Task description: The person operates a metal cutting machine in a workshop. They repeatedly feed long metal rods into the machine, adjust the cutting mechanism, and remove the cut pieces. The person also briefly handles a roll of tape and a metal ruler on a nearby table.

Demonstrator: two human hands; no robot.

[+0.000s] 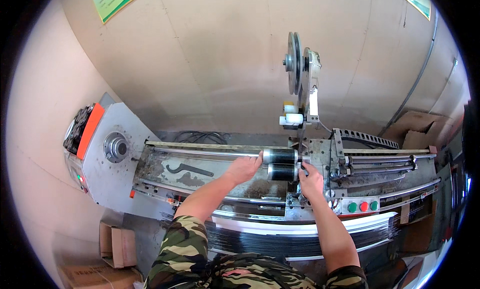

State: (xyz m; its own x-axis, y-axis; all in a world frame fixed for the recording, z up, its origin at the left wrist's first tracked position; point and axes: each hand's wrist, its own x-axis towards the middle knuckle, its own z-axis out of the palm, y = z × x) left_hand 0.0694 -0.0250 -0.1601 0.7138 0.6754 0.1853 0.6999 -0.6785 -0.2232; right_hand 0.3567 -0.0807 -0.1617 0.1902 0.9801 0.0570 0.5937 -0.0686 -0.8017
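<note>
Two rollers are between the bed's long edges. Our left hand touches the rear one's left end; our right hand is at their right ends. We cannot tell whether fingers clamp.

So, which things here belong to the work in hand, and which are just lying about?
Likely in use:
upper roller, left hand at its left end
lower roller beside it
right hand near their right ends
machine bed beneath

Seem just lying about:
hooked wrench on the bed
black cable behind it
cardboard box, lower left
</note>
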